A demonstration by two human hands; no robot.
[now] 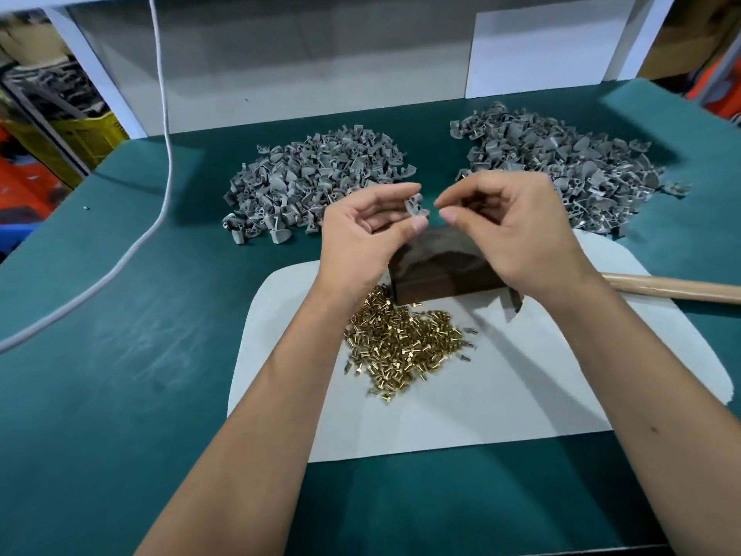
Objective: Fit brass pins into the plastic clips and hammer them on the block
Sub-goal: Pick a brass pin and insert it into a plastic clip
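It was a small factory assembly bench (120, 355). Grey clip heaps (316, 182) lay on its green top, behind loose brass pins (401, 343). Stacked crates (88, 134) stood left of it.

Two clip piles (320, 182), one pin heap (405, 347), one block (437, 274).

The scene is brightly lit from above. Soft shadows are cast on the white sheet (501, 395). Straight lines are bent near the edges. The far left corner is blurred.
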